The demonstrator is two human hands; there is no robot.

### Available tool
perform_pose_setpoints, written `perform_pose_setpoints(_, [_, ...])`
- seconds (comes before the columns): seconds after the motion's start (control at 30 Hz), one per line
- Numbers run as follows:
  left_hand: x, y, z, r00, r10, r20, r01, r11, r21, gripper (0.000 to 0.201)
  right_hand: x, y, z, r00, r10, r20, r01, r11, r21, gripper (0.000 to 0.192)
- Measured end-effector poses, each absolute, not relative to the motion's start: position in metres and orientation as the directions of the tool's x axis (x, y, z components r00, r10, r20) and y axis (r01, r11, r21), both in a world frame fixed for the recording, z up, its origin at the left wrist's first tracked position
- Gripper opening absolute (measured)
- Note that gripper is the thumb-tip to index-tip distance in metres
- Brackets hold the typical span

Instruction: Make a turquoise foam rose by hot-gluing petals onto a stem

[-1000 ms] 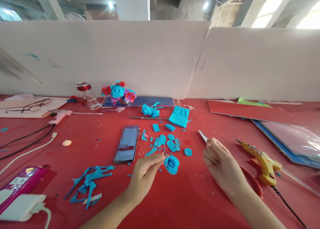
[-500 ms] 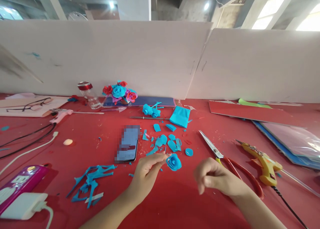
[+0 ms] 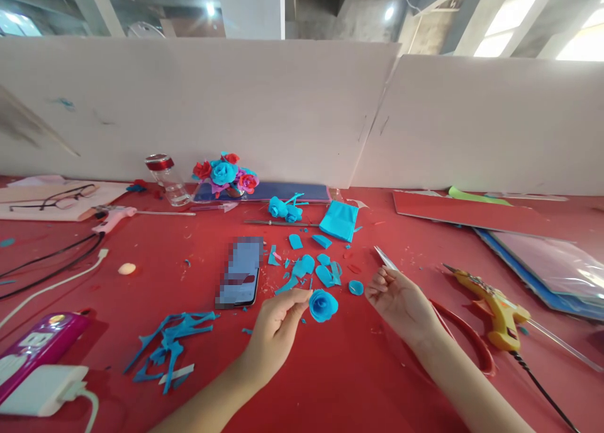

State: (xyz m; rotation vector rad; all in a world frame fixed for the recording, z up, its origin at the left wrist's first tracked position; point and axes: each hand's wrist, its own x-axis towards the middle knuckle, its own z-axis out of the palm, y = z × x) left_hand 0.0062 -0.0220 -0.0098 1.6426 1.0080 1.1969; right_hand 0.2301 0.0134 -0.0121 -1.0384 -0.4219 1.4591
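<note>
My left hand (image 3: 278,323) pinches a blue paper rose (image 3: 323,306) at its left side, between thumb and fingers. The rose's petals face me, and it is held just above the red table. To its right, my right hand (image 3: 401,301) is turned palm up with its fingers curled in, and nothing shows in it. This hand hides the middle of a pair of scissors (image 3: 465,332) with red handles. Several cut blue petals (image 3: 324,274) lie beyond the rose, with a single round petal (image 3: 355,287) between the two hands.
A phone (image 3: 240,275) and blue scraps (image 3: 172,345) lie to the left. At right are a yellow glue gun (image 3: 500,313) and plastic folders (image 3: 552,269). Further back stand a paper bouquet (image 3: 225,174) and a glass bottle (image 3: 168,181), near folded blue paper (image 3: 338,220).
My right hand has turned palm up and risen slightly, now covering more of the scissors. The rose has tilted a little in my left hand and shifted slightly left.
</note>
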Motion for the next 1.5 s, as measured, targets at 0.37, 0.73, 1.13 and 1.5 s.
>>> perform_pose_setpoints(0.37, [0.009,-0.023,-0.008,0.039,0.959,0.282,0.031,-0.283,0.959,0.019,0.232,0.007,-0.016,0.278,0.948,0.155,0.21,0.097,-0.973,0.018])
perform_pose_setpoints(0.73, [0.004,-0.02,-0.006,-0.065,0.99,0.126,-0.045,-0.129,0.991,0.019,0.211,0.024,-0.02,-0.345,0.878,0.333,0.759,0.469,-0.452,0.018])
perform_pose_setpoints(1.13, [0.002,-0.019,-0.002,-0.121,0.988,0.099,-0.05,-0.106,0.993,0.018,0.226,0.03,-0.013,-0.431,0.855,0.289,0.875,0.474,-0.099,0.026])
perform_pose_setpoints(1.5, [0.001,-0.016,-0.003,-0.131,0.983,0.126,-0.042,-0.132,0.99,0.02,0.163,0.053,-0.005,-0.647,0.735,0.205,0.731,0.674,-0.108,0.015])
